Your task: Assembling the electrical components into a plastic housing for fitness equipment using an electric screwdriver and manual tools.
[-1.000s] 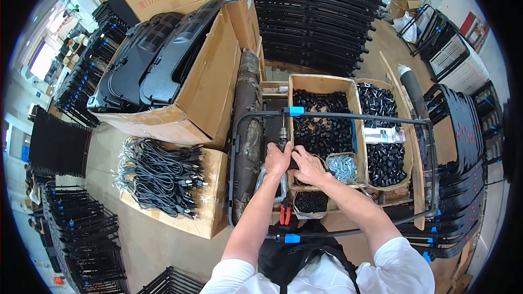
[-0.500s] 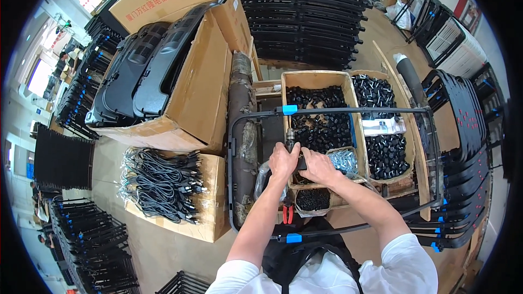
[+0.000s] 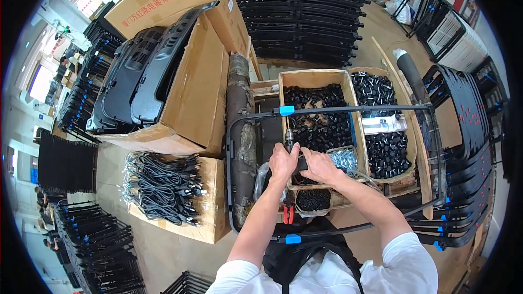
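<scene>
Both my hands are closed around a dark power drill [image 3: 290, 135] with a metallic chuck, whose body is mostly hidden by my fingers. My left hand [image 3: 284, 162] grips its left side. From the right, my right hand [image 3: 321, 165] wraps the dark body, and the two thumbs come close together. A black tubular frame [image 3: 327, 110] with blue clips lies around my forearms and across the parts boxes. Below my hands are red-handled pliers [image 3: 288, 215]. A box compartment of black plastic parts [image 3: 329, 130] sits just beyond them, and silver screws [image 3: 344, 159] lie beside my right hand.
Bundled black cables [image 3: 163, 188] rest on a carton at left, below a large carton [image 3: 190, 92] of black plastic covers. A small box of black screws [image 3: 313, 200] is near my waist. Stacked black frames [image 3: 299, 16] stand behind, with more curved frames [image 3: 463, 185] at right.
The view has shifted very slightly. My hands keep the same hold on the drill, and the frame lies as before.
</scene>
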The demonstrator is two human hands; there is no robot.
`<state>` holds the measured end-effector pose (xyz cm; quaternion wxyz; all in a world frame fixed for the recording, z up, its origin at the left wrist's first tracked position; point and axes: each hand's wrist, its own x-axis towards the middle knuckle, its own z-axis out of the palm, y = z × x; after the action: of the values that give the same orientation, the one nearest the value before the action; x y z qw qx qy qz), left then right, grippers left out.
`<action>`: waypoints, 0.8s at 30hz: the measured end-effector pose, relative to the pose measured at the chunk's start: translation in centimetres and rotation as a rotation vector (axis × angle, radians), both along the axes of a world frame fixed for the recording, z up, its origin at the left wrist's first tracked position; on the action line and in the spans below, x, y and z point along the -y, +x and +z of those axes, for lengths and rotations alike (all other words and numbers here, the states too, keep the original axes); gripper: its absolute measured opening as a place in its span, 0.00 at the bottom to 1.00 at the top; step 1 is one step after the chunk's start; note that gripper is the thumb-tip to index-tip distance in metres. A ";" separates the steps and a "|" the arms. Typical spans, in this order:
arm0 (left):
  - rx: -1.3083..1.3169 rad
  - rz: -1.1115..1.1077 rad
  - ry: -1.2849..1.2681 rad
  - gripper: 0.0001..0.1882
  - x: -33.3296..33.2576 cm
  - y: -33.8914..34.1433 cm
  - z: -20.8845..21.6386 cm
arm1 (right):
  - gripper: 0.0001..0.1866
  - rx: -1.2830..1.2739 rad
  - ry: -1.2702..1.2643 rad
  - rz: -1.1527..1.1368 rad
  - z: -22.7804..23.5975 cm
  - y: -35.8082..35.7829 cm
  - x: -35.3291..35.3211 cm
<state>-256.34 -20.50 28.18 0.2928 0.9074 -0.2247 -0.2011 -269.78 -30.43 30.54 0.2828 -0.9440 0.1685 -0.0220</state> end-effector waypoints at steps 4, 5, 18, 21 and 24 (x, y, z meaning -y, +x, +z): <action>-0.029 0.007 0.004 0.37 0.2 0.5 -0.1 | 0.35 -0.029 0.006 -0.010 0.0 0.2 0.1; -0.029 0.005 0.009 0.36 0.3 0.6 -0.1 | 0.35 -0.052 0.004 -0.007 -0.1 0.4 0.1; 0.007 -0.017 0.076 0.34 1.9 1.5 0.4 | 0.47 0.010 0.078 -0.040 -3.5 1.1 1.3; 0.001 -0.017 0.076 0.34 2.0 1.8 0.2 | 0.44 0.029 0.062 -0.042 -3.2 1.3 1.3; -0.010 -0.002 0.086 0.36 2.2 2.0 0.2 | 0.46 0.002 0.050 -0.046 -2.4 1.6 1.4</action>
<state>-254.35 -22.72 28.36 0.2544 0.9179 -0.2154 -0.2155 -268.17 -31.86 28.18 0.3059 -0.9325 0.1903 -0.0254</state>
